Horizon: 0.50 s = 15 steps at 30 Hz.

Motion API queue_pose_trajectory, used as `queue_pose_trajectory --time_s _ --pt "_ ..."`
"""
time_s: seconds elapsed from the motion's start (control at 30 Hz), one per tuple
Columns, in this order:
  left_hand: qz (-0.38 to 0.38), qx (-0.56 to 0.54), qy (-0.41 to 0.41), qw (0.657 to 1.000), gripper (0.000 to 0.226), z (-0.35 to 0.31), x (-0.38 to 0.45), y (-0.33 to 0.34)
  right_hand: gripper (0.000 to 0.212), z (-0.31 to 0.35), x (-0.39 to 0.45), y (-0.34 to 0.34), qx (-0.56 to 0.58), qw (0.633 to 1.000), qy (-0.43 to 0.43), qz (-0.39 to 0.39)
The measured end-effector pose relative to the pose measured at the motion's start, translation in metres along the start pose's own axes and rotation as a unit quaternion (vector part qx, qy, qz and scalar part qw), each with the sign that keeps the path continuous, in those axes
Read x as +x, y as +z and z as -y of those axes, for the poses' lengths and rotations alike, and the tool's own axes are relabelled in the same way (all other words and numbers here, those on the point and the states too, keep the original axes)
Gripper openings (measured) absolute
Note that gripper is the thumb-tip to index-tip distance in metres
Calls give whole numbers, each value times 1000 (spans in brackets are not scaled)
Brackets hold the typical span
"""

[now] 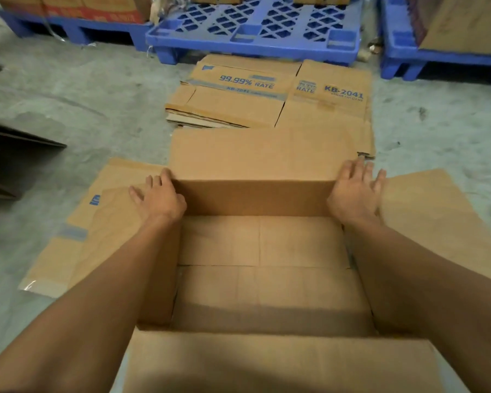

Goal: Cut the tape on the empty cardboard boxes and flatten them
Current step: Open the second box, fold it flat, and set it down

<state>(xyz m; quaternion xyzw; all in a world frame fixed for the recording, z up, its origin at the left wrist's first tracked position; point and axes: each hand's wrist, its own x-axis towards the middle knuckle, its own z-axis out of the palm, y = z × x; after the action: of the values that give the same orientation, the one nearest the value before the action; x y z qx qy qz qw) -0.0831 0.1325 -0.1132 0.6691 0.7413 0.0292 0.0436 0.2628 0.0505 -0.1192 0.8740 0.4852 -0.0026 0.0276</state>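
Brown corrugated cardboard fills the near view: an open box (267,279) sits on the grey concrete floor (68,95), all four top flaps folded outward, its bottom flaps closed. The left hand (158,195) lies flat, fingers spread, on the far-left corner where the left flap meets the far wall. The right hand (356,191) presses likewise, fingers apart, on the far-right corner. Neither grips anything. Just beyond the far flap lies a stack of flattened boxes (270,95), printed "KB-2041". Behind it stands a blue plastic pallet (253,26), others flanking it.
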Motion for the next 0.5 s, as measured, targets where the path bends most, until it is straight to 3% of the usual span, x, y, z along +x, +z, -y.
queue_pose_trajectory --time_s 0.07,0.17,0.3,0.5 --pt "-30 9 2 999 55 -2 1 -9 61 -29 -1 -5 -65 997 37 12" --pt "-62 10 11 998 53 -3 0 -29 34 -55 1 -19 -90 996 12 0" --pt "-68 -38 -42 996 37 -6 -15 -74 27 -64 -4 -74 -54 999 1 0" --pt "-68 -221 -85 969 24 -6 -79 -179 31 -104 -6 -177 62 998 6 26"
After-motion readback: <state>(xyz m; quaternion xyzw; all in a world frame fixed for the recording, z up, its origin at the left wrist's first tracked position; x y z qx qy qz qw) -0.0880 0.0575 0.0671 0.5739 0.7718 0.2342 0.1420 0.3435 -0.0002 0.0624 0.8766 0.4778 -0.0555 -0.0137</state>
